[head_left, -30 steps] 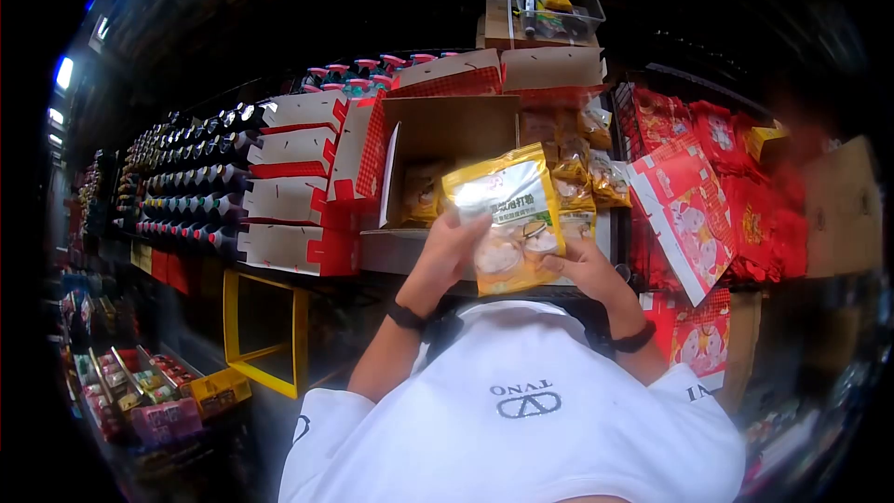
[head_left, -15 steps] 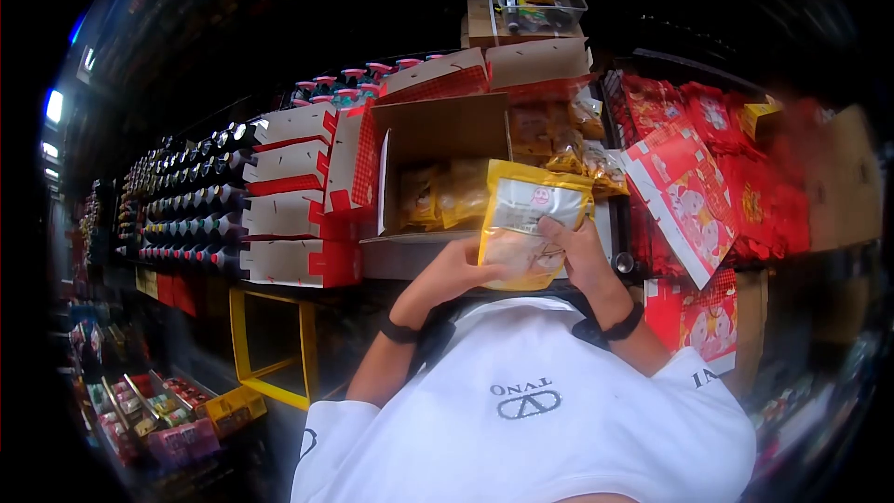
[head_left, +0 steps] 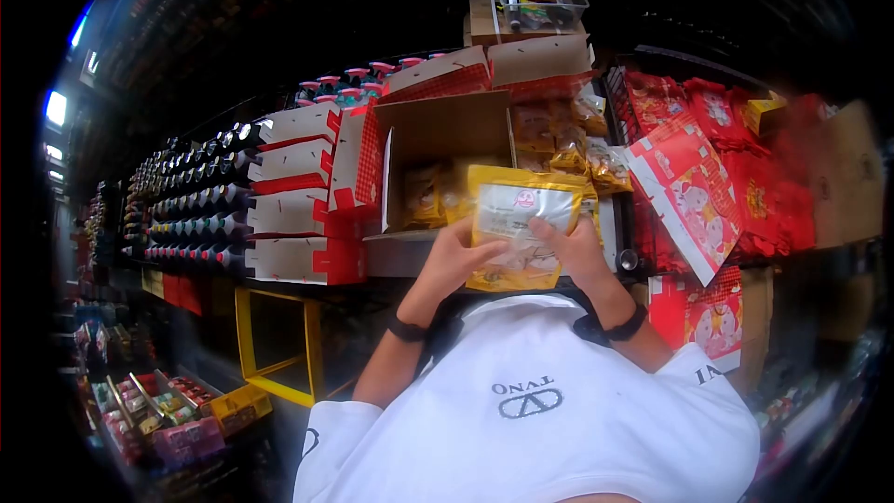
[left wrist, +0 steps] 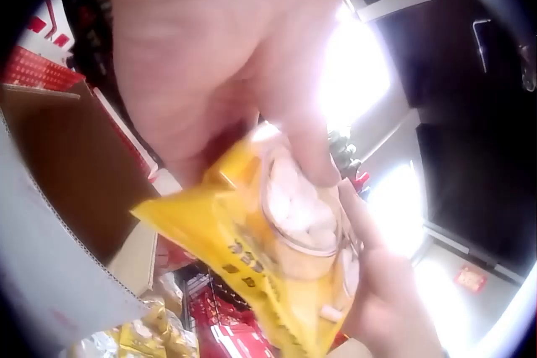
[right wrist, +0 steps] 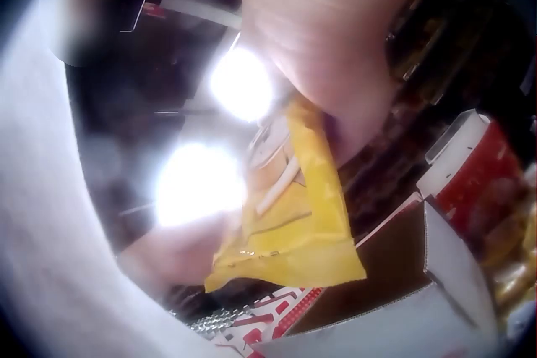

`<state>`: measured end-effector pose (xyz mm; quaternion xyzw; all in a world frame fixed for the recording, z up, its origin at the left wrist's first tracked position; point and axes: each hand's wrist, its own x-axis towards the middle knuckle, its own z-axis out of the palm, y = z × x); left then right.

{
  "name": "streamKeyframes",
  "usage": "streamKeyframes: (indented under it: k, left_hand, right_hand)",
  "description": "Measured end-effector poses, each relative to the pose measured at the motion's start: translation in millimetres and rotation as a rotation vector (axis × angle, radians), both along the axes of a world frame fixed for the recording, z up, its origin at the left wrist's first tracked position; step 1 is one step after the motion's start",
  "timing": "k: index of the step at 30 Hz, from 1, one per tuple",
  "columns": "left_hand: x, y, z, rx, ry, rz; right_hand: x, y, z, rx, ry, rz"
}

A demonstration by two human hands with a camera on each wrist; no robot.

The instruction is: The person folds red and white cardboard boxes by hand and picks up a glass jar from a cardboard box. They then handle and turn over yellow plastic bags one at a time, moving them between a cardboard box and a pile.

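Note:
Both hands hold a yellow-and-silver food packet (head_left: pixel 527 210) in front of the chest, just before an open carton (head_left: pixel 447 126). My left hand (head_left: pixel 458 259) grips its lower left side, thumb lying across the face. On the opposite side, my right hand (head_left: pixel 579 250) grips the edge with its thumb pressed on the silver front. A pink round logo tops that face. In the left wrist view, pale food pictures show on the packet (left wrist: pixel 302 207). Similar yellow packets (head_left: pixel 424 197) lie inside the carton, partly hidden behind the held one.
Right of the carton are more packets (head_left: pixel 610 168). Red-and-white boxes (head_left: pixel 293 214) stand at left beside rows of dark bottles (head_left: pixel 200 196). A red printed carton sheet (head_left: pixel 689 196) leans over red bags (head_left: pixel 764 196) at right. Behind, a clear bin (head_left: pixel 540 5) sits on a cardboard box.
The packet has turned from a face with large printing and food pictures to one with a pink logo. It tilted, then straightened, and my right thumb moved from its lower edge onto its face.

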<state>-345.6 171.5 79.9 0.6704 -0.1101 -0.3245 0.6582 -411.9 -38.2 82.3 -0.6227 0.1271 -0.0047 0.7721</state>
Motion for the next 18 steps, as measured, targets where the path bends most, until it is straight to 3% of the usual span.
streamKeyframes:
  k: [6,9,12,14,18]
  left_hand:
    - [-4.3,-6.6,1.4,-0.112,0.070,0.141]
    - [-3.8,-7.0,-9.6,-0.100,0.029,0.144]
    - [-3.1,-7.9,-16.6,-0.038,-0.099,0.145]
    - [-4.9,-8.7,-17.0,-0.041,-0.159,0.152]
    - [7.0,-6.0,-16.4,-0.029,-0.034,0.143]
  right_hand:
    - [9.4,-4.1,-13.8,0.073,0.001,-0.015]
    - [9.0,-6.5,-18.7,0.025,-0.042,0.017]
    - [2.3,-2.9,-11.4,-0.175,-0.035,0.025]
    - [3.2,-3.8,-9.3,-0.086,-0.044,0.019]
    - [4.2,-11.1,-12.0,0.017,-0.011,0.067]
